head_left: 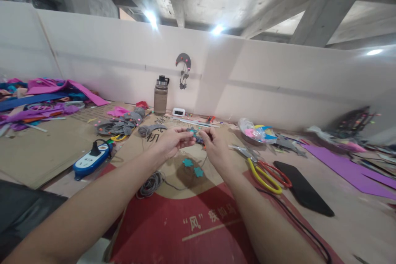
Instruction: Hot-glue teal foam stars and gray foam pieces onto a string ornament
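Observation:
My left hand (175, 142) is closed in a pinch, with a small teal felt piece (192, 132) at its fingertips. Close beside it, my right hand (213, 142) has thumb and fingers pressed together; what they grip is too small to make out. Below my hands, two teal flower-shaped cutouts (187, 162) lie on the printed cardboard (173, 222). A coil of grey yarn (150, 184) rests to the left of them, and a loose strand runs right from it. Dark bits behind my fingertips are partly hidden.
Scissors with red and yellow handles (266, 175) and a black phone (303, 187) lie at right. A blue-white power strip (93, 160) is at left. Behind stand a bottle (161, 97), a small clock (178, 111) and a bowl of packets (255, 134). Felt scraps (46, 95) pile far left.

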A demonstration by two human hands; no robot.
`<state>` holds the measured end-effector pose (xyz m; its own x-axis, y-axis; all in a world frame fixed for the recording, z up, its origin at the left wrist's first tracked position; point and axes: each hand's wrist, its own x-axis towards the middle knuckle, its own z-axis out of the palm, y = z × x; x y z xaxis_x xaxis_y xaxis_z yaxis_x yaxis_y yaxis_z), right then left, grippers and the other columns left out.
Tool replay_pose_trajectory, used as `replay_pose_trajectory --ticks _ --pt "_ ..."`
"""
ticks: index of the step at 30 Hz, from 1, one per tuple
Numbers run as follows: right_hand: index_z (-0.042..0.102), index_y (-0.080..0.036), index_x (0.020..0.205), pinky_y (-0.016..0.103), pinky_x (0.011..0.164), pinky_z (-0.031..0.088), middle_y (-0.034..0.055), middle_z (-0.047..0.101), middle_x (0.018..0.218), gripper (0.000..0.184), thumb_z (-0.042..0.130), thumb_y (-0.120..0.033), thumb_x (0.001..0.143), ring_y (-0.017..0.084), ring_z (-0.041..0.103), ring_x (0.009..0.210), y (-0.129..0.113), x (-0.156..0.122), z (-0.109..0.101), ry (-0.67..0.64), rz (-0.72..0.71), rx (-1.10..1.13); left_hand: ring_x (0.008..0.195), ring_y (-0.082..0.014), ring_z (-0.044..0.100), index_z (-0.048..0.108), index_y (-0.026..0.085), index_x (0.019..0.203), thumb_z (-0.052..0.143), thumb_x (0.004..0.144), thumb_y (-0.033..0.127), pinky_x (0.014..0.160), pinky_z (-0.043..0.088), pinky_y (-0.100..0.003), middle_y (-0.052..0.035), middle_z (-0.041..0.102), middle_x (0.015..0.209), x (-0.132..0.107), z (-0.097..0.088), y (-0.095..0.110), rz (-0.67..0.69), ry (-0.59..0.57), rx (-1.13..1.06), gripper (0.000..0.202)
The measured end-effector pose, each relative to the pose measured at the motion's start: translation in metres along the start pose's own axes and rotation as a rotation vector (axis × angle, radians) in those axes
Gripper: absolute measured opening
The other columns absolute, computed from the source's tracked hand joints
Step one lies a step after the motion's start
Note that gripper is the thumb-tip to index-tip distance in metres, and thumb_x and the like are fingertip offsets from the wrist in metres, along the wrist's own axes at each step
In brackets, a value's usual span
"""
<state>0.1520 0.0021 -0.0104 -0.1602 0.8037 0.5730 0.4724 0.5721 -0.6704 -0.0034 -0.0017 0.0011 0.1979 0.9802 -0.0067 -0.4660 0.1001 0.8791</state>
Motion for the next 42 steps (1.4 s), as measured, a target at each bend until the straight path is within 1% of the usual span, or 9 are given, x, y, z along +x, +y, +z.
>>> replay_pose_trajectory --ticks 4,7,10,17,23,29,32,36,42 --pt "0.051 -0.020 0.075 0.026 0.064 0.037 0.0025 0.058 0.075 0.024 0.038 -0.037 0.088 0.016 0.051 0.071 -0.003 -0.001 -0.001 -0.008 -0.012 -0.057 0.060 -0.0134 0.064 0.059 0.010 0.072 0.069 0.065 0.008 0.061 0.053 -0.026 -0.0064 0.065 0.067 -0.001 0.001 0.001 0.000 0.023 0.043 0.013" --pt "0.052 -0.020 0.076 0.026 0.063 0.036 0.0037 0.060 0.076 0.026 0.035 -0.035 0.089 0.017 0.053 0.071 -0.004 -0.002 -0.001 -0.016 -0.031 -0.101 0.054 -0.0100 0.059 0.059 0.011 0.068 0.074 0.060 0.013 0.051 0.049 -0.021 -0.0022 0.061 0.062 0.000 0.000 -0.002 0.039 0.082 0.123 0.018" --pt "0.053 -0.020 0.077 0.026 0.062 0.036 0.0037 0.062 0.075 0.028 0.033 -0.035 0.090 0.016 0.054 0.069 -0.004 -0.003 0.000 -0.021 -0.044 -0.133 0.051 -0.0071 0.054 0.058 0.012 0.064 0.077 0.056 0.019 0.044 0.043 -0.018 0.0011 0.056 0.058 0.002 -0.001 -0.007 0.106 0.091 0.197 0.022" --pt "0.056 -0.020 0.073 0.025 0.059 0.033 0.0029 0.063 0.070 0.036 0.031 -0.039 0.091 0.016 0.054 0.064 -0.001 -0.004 0.004 -0.019 -0.029 -0.203 0.062 -0.0114 0.060 0.061 0.011 0.071 0.076 0.059 0.024 0.058 0.049 -0.024 -0.0034 0.063 0.069 -0.001 0.001 -0.010 0.144 0.001 0.225 0.024" --pt "0.057 -0.020 0.073 0.025 0.057 0.032 0.0027 0.063 0.069 0.038 0.030 -0.040 0.091 0.016 0.054 0.061 -0.004 -0.004 0.003 -0.017 -0.022 -0.253 0.068 -0.0124 0.060 0.065 0.011 0.079 0.074 0.062 0.027 0.063 0.049 -0.026 -0.0056 0.065 0.076 -0.003 0.002 -0.010 0.146 -0.060 0.281 0.025" --pt "0.056 -0.020 0.073 0.026 0.056 0.032 0.0030 0.063 0.069 0.038 0.029 -0.040 0.092 0.016 0.054 0.061 -0.003 -0.005 0.003 -0.012 -0.035 -0.288 0.060 -0.0092 0.056 0.067 0.012 0.076 0.073 0.062 0.027 0.062 0.047 -0.025 -0.0029 0.063 0.068 -0.003 0.003 -0.013 0.146 -0.084 0.297 0.022" --pt "0.056 -0.021 0.073 0.027 0.057 0.032 0.0032 0.063 0.068 0.038 0.030 -0.041 0.092 0.016 0.054 0.062 -0.003 -0.006 0.005 -0.018 -0.040 -0.295 0.058 -0.0090 0.055 0.066 0.012 0.073 0.071 0.064 0.027 0.060 0.046 -0.025 -0.0024 0.062 0.066 -0.003 0.004 -0.015 0.176 -0.064 0.342 0.019" --pt "0.054 -0.020 0.070 0.027 0.059 0.033 0.0036 0.062 0.070 0.039 0.030 -0.041 0.092 0.016 0.054 0.063 -0.002 -0.006 0.008 -0.022 -0.041 -0.249 0.058 -0.0095 0.054 0.064 0.012 0.071 0.067 0.066 0.028 0.057 0.045 -0.024 -0.0026 0.062 0.066 -0.003 0.006 -0.015 0.216 -0.029 0.401 0.017" --pt "0.052 -0.020 0.066 0.026 0.059 0.034 0.0013 0.058 0.065 0.041 0.029 -0.042 0.091 0.015 0.052 0.062 0.000 -0.005 0.010 -0.032 -0.021 -0.008 0.053 -0.0070 0.049 0.060 0.012 0.068 0.063 0.066 0.023 0.053 0.041 -0.021 -0.0006 0.059 0.063 -0.002 0.006 -0.016 0.220 0.005 0.397 0.012"
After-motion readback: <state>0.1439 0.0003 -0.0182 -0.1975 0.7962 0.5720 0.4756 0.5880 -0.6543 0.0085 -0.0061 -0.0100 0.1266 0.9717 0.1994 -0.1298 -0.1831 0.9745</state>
